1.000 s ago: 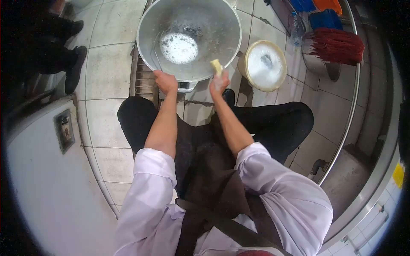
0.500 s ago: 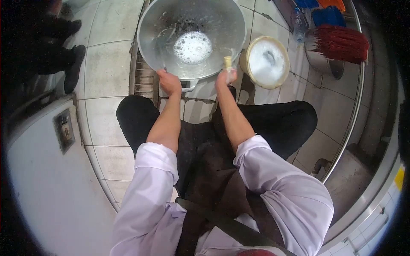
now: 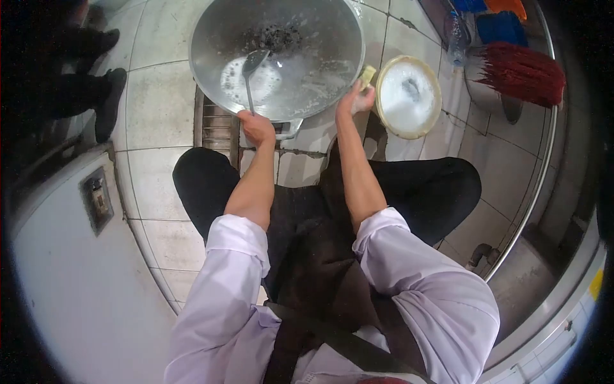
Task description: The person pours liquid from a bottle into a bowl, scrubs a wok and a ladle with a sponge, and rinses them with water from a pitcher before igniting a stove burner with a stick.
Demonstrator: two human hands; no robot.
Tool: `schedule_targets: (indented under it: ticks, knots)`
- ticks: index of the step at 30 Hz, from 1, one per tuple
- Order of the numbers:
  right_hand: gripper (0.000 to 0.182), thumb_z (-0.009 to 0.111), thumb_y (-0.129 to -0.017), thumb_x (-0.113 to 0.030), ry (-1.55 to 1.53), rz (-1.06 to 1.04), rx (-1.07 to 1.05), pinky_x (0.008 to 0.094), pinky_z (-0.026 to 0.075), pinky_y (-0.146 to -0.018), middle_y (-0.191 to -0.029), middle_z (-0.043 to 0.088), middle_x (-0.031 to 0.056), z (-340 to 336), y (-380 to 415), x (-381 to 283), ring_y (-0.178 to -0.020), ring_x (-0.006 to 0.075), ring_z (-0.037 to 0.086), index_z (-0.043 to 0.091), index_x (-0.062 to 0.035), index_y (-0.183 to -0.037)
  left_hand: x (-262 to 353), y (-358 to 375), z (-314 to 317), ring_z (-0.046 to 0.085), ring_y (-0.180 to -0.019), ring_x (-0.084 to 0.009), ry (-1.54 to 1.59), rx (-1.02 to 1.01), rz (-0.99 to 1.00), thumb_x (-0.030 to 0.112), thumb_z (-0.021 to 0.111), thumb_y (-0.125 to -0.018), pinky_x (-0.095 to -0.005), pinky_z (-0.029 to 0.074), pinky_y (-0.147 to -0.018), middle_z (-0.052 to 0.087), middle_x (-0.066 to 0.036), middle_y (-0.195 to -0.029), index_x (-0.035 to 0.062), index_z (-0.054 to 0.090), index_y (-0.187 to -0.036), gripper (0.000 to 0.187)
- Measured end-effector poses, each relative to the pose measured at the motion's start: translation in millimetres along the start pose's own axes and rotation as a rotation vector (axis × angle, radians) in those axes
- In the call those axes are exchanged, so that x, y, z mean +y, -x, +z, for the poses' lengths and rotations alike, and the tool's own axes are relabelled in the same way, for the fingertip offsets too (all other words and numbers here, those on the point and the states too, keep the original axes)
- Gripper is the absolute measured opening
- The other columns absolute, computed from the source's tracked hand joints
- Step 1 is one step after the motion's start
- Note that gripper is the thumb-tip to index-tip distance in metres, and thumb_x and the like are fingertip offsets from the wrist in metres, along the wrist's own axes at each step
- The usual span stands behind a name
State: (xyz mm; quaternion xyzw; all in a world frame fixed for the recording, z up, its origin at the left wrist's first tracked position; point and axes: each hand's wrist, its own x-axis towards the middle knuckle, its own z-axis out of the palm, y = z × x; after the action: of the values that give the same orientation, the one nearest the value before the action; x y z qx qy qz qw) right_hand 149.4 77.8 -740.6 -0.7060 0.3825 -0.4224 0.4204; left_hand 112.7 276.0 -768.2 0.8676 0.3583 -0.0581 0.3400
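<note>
A large metal pan (image 3: 320,38) with foamy water and dark residue inside stands on the floor. My left hand (image 3: 257,128) is closed at its near rim, beside the pan's handle, around the end of a metal ladle (image 3: 249,86) whose bowl lies over the foam. My right hand (image 3: 354,102) is closed on a yellowish sponge (image 3: 367,77) at the pan's right rim. Just right of that hand is a round tub (image 3: 436,105) of soapy water.
A floor drain grate (image 3: 215,125) lies left of the pan. Dark shoes (image 3: 112,96) of another person show at the upper left. At the right are a plastic bottle (image 3: 458,38), a red bristled mop head (image 3: 521,73) and a metal rail (image 3: 543,153).
The pan has tilted and shifted left, and its foam has moved left. The ladle now shows clearly in my left hand. My right hand has moved right with the sponge, toward the tub.
</note>
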Motion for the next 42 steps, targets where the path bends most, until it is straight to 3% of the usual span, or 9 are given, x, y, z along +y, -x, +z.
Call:
schedule_targets:
  ticks: [5, 10, 13, 21, 26, 31, 33, 35, 42]
  knots:
    - [0.024, 0.066, -0.075, -0.012, -0.027, 0.021, -0.043, 0.0345, 0.04, -0.07, -0.078, 0.049, 0.0087, -5, 16, -10, -0.073, 0.02, 0.045, 0.047, 0.0019, -0.08, -4, 1, 5, 0.057, -0.084, -0.0399, -0.066, 0.003, -0.02, 0.009, 0.053, -0.081, -0.0488, 0.043, -0.07, 0.057, -0.022, -0.089, 0.0021, 0.038, -0.098, 0.023]
    - [0.018, 0.059, -0.064, 0.005, 0.446, -0.23, -0.35, 0.0391, 0.04, -0.074, -0.078, 0.046, 0.0139, -51, 64, -4, -0.08, 0.0334, 0.047, 0.05, 0.0005, -0.08, 0, 6, 9, 0.057, -0.084, -0.0394, -0.056, 0.032, -0.025, 0.009, 0.054, -0.081, -0.049, 0.044, -0.07, 0.057, -0.021, -0.09, 0.0025, 0.039, -0.097, 0.023]
    - [0.025, 0.056, -0.06, 0.006, 0.28, -0.168, -0.191, 0.0439, 0.038, -0.078, -0.085, 0.048, 0.0141, -38, 63, -20, -0.089, 0.0344, 0.047, 0.053, -0.0015, -0.083, 9, 11, 3, 0.057, -0.084, -0.0398, -0.022, 0.057, -0.092, 0.009, 0.054, -0.081, -0.049, 0.043, -0.07, 0.056, -0.021, -0.092, 0.0035, 0.04, -0.096, 0.022]
    - [0.039, 0.059, -0.06, -0.003, 0.22, -1.071, -0.308, 0.041, 0.038, -0.078, -0.095, 0.058, 0.0066, 87, -97, -114, -0.088, 0.0274, 0.05, 0.066, -0.0131, -0.096, 2, 6, 4, 0.056, -0.083, -0.0426, 0.127, 0.123, 0.009, 0.007, 0.054, -0.08, -0.0495, 0.041, -0.071, 0.058, -0.024, -0.088, 0.0055, 0.04, -0.103, 0.027]
    - [0.02, 0.055, -0.072, -0.015, 0.943, -1.7, -0.835, 0.039, 0.04, -0.078, -0.101, 0.057, 0.0054, 108, -127, -60, -0.101, 0.0238, 0.051, 0.064, -0.0095, -0.088, 34, 7, -36, 0.055, -0.087, -0.0462, 0.241, 0.018, -0.069, 0.002, 0.055, -0.078, -0.0514, 0.04, -0.075, 0.057, -0.029, -0.091, 0.0097, 0.03, -0.118, 0.048]
    - [0.025, 0.057, -0.073, -0.019, 0.706, -0.787, -1.422, 0.0411, 0.046, -0.077, -0.098, 0.06, 0.0156, 32, -8, 0, -0.092, 0.0315, 0.056, 0.063, -0.0066, -0.093, 51, 10, -56, 0.051, -0.1, -0.0466, 0.51, 0.083, -0.009, -0.008, 0.054, -0.073, -0.0486, 0.038, -0.087, 0.053, -0.032, -0.104, 0.0112, 0.017, -0.133, 0.073]
    - [0.029, 0.063, -0.068, -0.021, 0.415, -0.955, -1.587, 0.0413, 0.044, -0.082, -0.092, 0.06, 0.0154, 42, 59, 45, -0.091, 0.0335, 0.055, 0.062, -0.007, -0.093, 38, 3, -37, 0.051, -0.103, -0.0442, 0.535, 0.151, -0.012, -0.006, 0.054, -0.073, -0.0464, 0.039, -0.088, 0.053, -0.031, -0.108, 0.0067, 0.025, -0.131, 0.067]
    - [0.015, 0.048, -0.073, -0.015, 0.199, -1.079, -1.478, 0.0398, 0.047, -0.071, -0.084, 0.06, 0.0161, 68, 110, -15, -0.077, 0.0342, 0.057, 0.06, -0.0051, -0.073, 14, -4, -18, 0.053, -0.095, -0.045, 0.372, 0.141, 0.079, -0.002, 0.055, -0.074, -0.0499, 0.039, -0.08, 0.056, -0.03, -0.1, 0.0025, 0.033, -0.126, 0.057]
    - [0.021, 0.063, -0.07, -0.017, -0.313, -0.122, -1.288, 0.033, 0.049, -0.07, -0.082, 0.059, 0.0124, 195, 158, -98, -0.074, 0.0294, 0.058, 0.066, -0.0079, -0.089, 10, -5, -33, 0.053, -0.09, -0.0463, 0.416, 0.146, 0.106, -0.002, 0.053, -0.072, -0.0481, 0.041, -0.076, 0.057, -0.028, -0.091, -0.0046, 0.043, -0.1, 0.03]
